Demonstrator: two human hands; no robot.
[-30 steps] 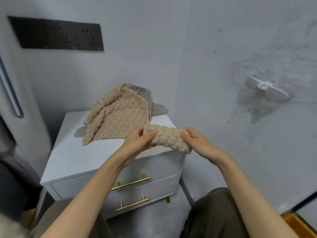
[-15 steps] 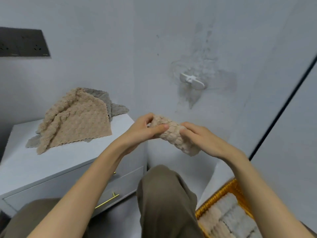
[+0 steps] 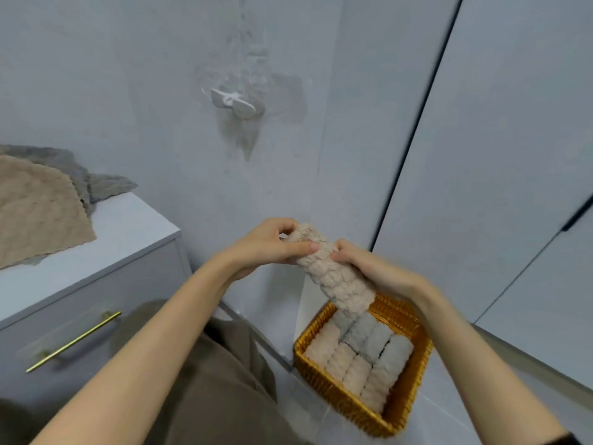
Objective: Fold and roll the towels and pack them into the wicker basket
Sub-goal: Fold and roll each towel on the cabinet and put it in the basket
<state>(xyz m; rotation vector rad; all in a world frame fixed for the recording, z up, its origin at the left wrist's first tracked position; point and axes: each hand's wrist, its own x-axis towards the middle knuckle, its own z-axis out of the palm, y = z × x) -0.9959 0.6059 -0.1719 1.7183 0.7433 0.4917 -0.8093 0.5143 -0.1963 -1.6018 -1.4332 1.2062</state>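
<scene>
Both hands grasp the beige rolled towel. The left hand pinches its upper end and the right hand wraps its middle, holding it tilted just above the far edge of the wicker basket. To pack it well, keep the roll pinched tight so it cannot unwind. Turn it parallel to the packed rolls and press it into whatever gap remains. Half a second ago the roll was up-left of the basket, which showed only partly.

The rolled towel is done in pale beige with a bubbly, puffy pattern. The wicker basket is woven in golden amber and filled with beige rolls and grey rolls. A brass-coloured handle is fitted on the white cabinet.
</scene>
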